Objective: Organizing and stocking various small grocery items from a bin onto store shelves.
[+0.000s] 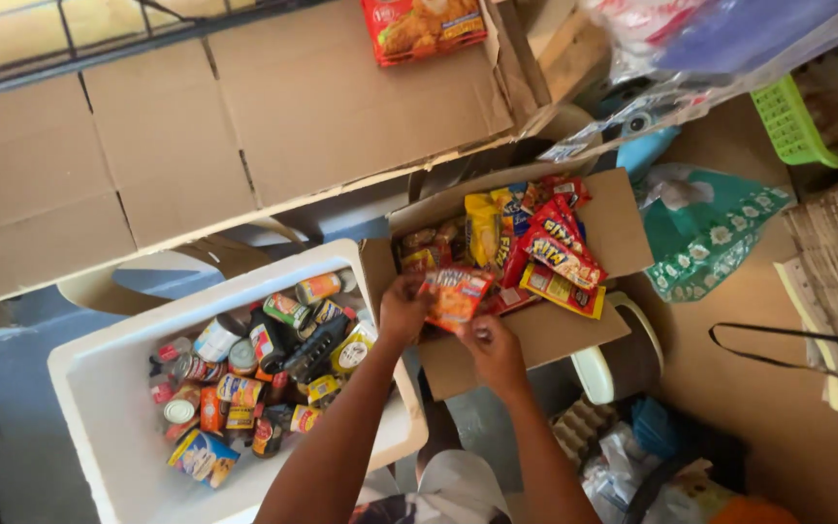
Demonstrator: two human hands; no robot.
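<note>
Over the cardboard box's [623, 228] near edge, both hands' fingers [419, 289] seemingly pinch an orange packet [455, 296].

orange snack packet [454, 296] | small, flat, red-and-yellow print | held tilted between both hands | centre of frame, just above the near edge of the open cardboard box [623, 228]

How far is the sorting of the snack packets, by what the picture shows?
Looks done: many packets already lie in the cardboard box, and cans fill the white bin. In hand: the left hand and right hand hold one orange packet over the box edge. Left: that packet is not yet put down; the box has room.
</note>
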